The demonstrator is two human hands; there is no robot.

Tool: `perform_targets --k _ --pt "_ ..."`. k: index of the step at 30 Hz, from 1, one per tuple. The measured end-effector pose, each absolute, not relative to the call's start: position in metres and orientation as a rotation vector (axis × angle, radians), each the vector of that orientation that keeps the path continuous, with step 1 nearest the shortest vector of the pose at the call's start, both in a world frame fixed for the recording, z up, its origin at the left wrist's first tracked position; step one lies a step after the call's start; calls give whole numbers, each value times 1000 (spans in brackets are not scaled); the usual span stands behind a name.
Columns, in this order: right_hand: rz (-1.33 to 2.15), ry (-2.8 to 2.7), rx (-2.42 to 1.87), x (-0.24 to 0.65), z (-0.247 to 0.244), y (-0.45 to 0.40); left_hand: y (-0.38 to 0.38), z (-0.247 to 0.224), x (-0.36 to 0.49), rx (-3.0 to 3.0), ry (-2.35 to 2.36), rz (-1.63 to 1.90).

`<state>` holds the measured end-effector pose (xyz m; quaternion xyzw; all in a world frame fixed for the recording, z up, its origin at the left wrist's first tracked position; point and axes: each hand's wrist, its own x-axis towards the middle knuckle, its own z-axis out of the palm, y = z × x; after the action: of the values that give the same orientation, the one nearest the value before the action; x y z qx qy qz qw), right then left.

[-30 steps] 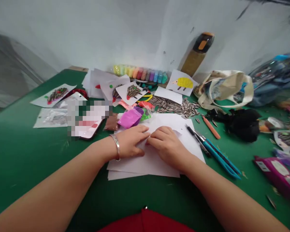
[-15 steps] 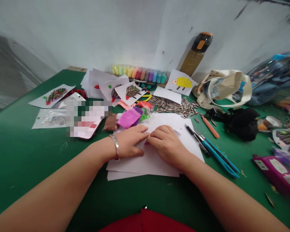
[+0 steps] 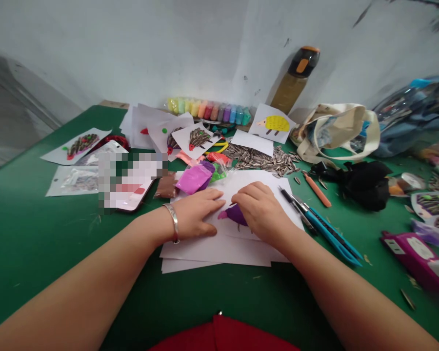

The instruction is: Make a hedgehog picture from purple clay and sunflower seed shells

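My left hand (image 3: 197,212) lies flat on the white paper (image 3: 205,251), fingers spread, a silver bracelet at its wrist. Just right of it on the sheet is a purple clay animal shape (image 3: 235,215) with a pink snout (image 3: 223,214) and small dark legs. Over this shape my right hand (image 3: 259,207) is bent, its fingers curled together and pointing down. The hand covers the back part of the shape, and I cannot make out what its fingertips hold. Bags of purple clay (image 3: 194,177) and brown clay (image 3: 166,185) lie behind my left hand.
Sunflower seeds (image 3: 259,158) are heaped behind the paper. A pen (image 3: 290,201), a blue cutter (image 3: 329,231) and an orange stick (image 3: 316,190) lie to the right. A phone (image 3: 141,183) is at left. Finished pictures (image 3: 195,139), a bottle (image 3: 294,80) and a cloth bag (image 3: 336,131) stand along the back.
My right hand has shifted slightly right and up, uncovering the purple body and pink snout. My left hand stays where it was.
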<state>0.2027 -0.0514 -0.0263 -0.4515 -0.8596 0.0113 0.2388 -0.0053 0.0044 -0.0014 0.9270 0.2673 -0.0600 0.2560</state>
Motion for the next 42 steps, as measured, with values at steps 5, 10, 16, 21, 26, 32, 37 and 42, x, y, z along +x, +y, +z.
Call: perform_targets --k 5,10,16,21,26,32,37,42 --pt "123 -2316 -1359 211 -26 -49 5 -5 -8 2529 749 -178" --pt "164 -2409 -1492 215 -13 -51 5 -6 -8 2562 743 -192" --pt "177 -2184 -1587 228 -7 -70 6 -10 -9 2566 737 -186" --pt "279 -1977 -1553 231 -20 -82 4 -11 -11 2578 735 -166" --pt "364 -1995 -1457 224 -25 -82 2 -5 -10 2572 761 -245" --pt "375 -2065 -1443 226 -35 -78 2 -5 -11 2579 733 -235" --pt "394 -1999 -1467 230 -40 -76 0 -10 -14 2606 742 -239" --pt "362 -2032 -1414 230 -39 -76 -4 -17 -13 2650 740 -199"
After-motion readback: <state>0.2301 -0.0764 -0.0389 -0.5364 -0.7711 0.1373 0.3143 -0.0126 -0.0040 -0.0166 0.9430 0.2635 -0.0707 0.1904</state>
